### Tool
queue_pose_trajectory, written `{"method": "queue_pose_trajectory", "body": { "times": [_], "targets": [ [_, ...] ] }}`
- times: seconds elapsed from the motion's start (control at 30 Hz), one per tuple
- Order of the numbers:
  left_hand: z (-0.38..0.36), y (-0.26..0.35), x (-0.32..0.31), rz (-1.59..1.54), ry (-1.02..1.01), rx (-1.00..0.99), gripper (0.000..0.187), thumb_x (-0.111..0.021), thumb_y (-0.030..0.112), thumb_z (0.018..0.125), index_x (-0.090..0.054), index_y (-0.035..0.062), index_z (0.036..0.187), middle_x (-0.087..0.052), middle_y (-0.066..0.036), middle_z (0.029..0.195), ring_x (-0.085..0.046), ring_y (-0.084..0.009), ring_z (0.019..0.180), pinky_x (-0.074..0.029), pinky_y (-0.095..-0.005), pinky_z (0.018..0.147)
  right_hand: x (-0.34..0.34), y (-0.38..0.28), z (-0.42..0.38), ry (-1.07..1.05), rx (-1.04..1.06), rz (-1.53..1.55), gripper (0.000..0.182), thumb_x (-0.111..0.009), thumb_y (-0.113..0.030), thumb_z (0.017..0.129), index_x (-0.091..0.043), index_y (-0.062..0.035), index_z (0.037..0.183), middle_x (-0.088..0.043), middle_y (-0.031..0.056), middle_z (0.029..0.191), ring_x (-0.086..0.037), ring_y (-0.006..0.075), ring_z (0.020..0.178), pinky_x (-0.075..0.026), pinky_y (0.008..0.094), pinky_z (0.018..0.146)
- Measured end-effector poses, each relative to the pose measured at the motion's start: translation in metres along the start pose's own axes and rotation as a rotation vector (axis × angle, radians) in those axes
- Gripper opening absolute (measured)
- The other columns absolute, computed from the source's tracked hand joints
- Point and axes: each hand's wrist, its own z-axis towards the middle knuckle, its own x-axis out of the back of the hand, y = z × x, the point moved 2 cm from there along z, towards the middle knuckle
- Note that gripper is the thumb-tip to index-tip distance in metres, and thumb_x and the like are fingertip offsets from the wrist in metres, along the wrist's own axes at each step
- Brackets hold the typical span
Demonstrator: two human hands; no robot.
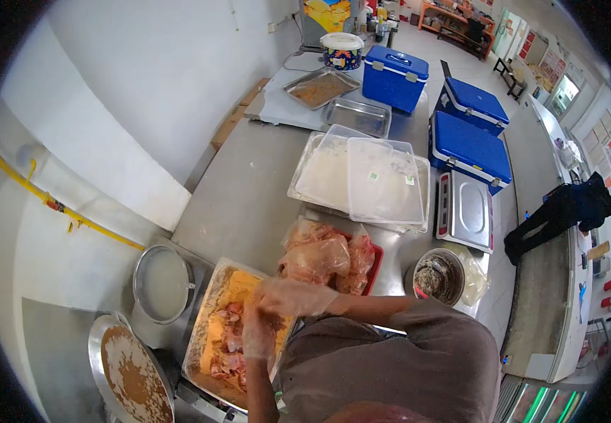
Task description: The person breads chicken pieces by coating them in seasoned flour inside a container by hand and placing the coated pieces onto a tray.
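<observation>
Both of my hands wear loose clear plastic gloves and meet over the right side of a metal tray (194,347) of orange-yellow powder. Pieces of raw meat (229,338) lie in the powder, beside my left hand (259,340), whose fingers are mostly hidden. My right hand (293,297) reaches in from the right with curled fingers against the left one. Something dark reddish shows between the two hands, too covered to name. Just beyond them, clear bags of raw meat (314,259) rest in a red tray (374,271).
At left stand a pan of brown liquid with pale foam (133,370) and a pot of cloudy liquid (162,285). Plastic lids (383,180), a scale (471,211), a batter-smeared pot (438,276) and blue coolers (395,77) occupy the steel table (231,187). A person (563,211) stands far right.
</observation>
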Motion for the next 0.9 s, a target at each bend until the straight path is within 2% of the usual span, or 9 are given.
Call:
{"method": "queue_pose_trajectory", "body": {
  "times": [0.07, 0.13, 0.2, 0.3, 0.4, 0.63, 0.83, 0.87, 0.9],
  "targets": [
    [-0.041, 0.011, 0.001, -0.699, 0.172, -0.016, 0.051, -0.049, 0.048, 0.103, -0.057, 0.0079, 0.134, -0.065, -0.007, 0.126, -0.063, -0.0220, 0.110, -0.054, -0.0369, 0.084, -0.062, 0.026, 0.012, -0.079, 0.219, 0.145, 0.027, -0.061, -0.023, 0.098, -0.066, -0.0041, 0.117, -0.066, 0.0176, 0.119, -0.063, 0.0293, 0.113, -0.049, 0.0413, 0.098],
    [-0.067, -0.023, 0.031, -0.740, 0.166, -0.050, 0.051, -0.052, 0.050, 0.102, -0.057, 0.0101, 0.134, -0.065, -0.006, 0.126, -0.062, -0.0218, 0.112, -0.053, -0.0343, 0.084, -0.123, 0.069, 0.021, -0.162, 0.435, 0.293, 0.021, -0.060, -0.018, 0.098, -0.067, -0.0058, 0.113, -0.066, 0.0164, 0.116, -0.063, 0.0276, 0.110, -0.050, 0.0411, 0.094],
    [-0.090, -0.052, 0.052, -0.858, 0.163, 0.014, 0.049, -0.058, 0.045, 0.100, -0.057, 0.0106, 0.134, -0.065, -0.007, 0.128, -0.063, -0.0229, 0.110, -0.053, -0.0347, 0.083, -0.148, 0.059, 0.035, -0.377, 0.447, 0.320, 0.016, -0.062, -0.017, 0.096, -0.068, -0.0068, 0.108, -0.067, 0.0137, 0.110, -0.064, 0.0254, 0.103, -0.051, 0.0401, 0.089],
    [-0.117, -0.085, 0.057, -0.836, 0.395, 0.022, 0.044, -0.061, 0.036, 0.100, -0.057, 0.0105, 0.135, -0.065, -0.008, 0.129, -0.064, -0.0234, 0.110, -0.055, -0.0366, 0.086, -0.165, 0.029, 0.050, -0.821, 0.229, 0.161, 0.014, -0.066, -0.018, 0.094, -0.069, -0.0075, 0.102, -0.068, 0.0097, 0.100, -0.066, 0.0231, 0.094, -0.052, 0.0386, 0.082],
    [-0.131, -0.091, 0.058, -0.852, 0.454, -0.050, 0.043, -0.060, 0.029, 0.101, -0.055, 0.0082, 0.138, -0.065, -0.011, 0.131, -0.064, -0.0262, 0.116, -0.056, -0.0397, 0.096, -0.183, 0.013, 0.059, -0.941, 0.406, 0.091, 0.014, -0.065, -0.018, 0.094, -0.069, -0.0086, 0.103, -0.069, 0.0100, 0.100, -0.067, 0.0246, 0.093, -0.053, 0.0396, 0.081],
    [-0.112, -0.080, 0.071, -0.829, 0.512, -0.156, 0.046, -0.057, 0.034, 0.104, -0.053, 0.0058, 0.140, -0.060, -0.011, 0.138, -0.060, -0.0278, 0.125, -0.053, -0.0393, 0.101, -0.176, 0.021, 0.071, -0.606, 0.959, -0.200, 0.017, -0.064, -0.018, 0.092, -0.069, -0.0112, 0.107, -0.070, 0.0108, 0.098, -0.069, 0.0282, 0.091, -0.055, 0.0419, 0.078],
    [-0.095, -0.078, 0.105, -0.810, 0.857, -0.171, 0.055, -0.056, 0.050, 0.105, -0.054, 0.0064, 0.139, -0.060, -0.009, 0.133, -0.061, -0.0214, 0.118, -0.053, -0.0392, 0.098, -0.136, 0.003, 0.078, -0.367, 0.903, -0.369, 0.024, -0.066, -0.016, 0.090, -0.068, -0.0100, 0.113, -0.069, 0.0110, 0.106, -0.068, 0.0287, 0.099, -0.056, 0.0421, 0.082],
    [-0.093, -0.078, 0.108, -0.789, 0.935, -0.183, 0.055, -0.056, 0.050, 0.104, -0.055, 0.0066, 0.137, -0.061, -0.009, 0.131, -0.062, -0.0214, 0.115, -0.054, -0.0391, 0.096, -0.145, 0.033, 0.076, -0.129, 0.994, -0.413, 0.031, -0.069, -0.016, 0.091, -0.064, -0.0074, 0.121, -0.068, 0.0130, 0.107, -0.066, 0.0305, 0.103, -0.055, 0.0403, 0.083],
    [-0.094, -0.083, 0.112, -0.766, 1.012, -0.199, 0.055, -0.057, 0.051, 0.104, -0.056, 0.0068, 0.136, -0.061, -0.008, 0.130, -0.063, -0.0214, 0.113, -0.054, -0.0389, 0.095, -0.140, 0.016, 0.078, -0.147, 0.777, -0.248, 0.031, -0.068, -0.015, 0.093, -0.063, -0.0057, 0.122, -0.067, 0.0131, 0.107, -0.067, 0.0303, 0.100, -0.055, 0.0392, 0.083]
  ]
}}
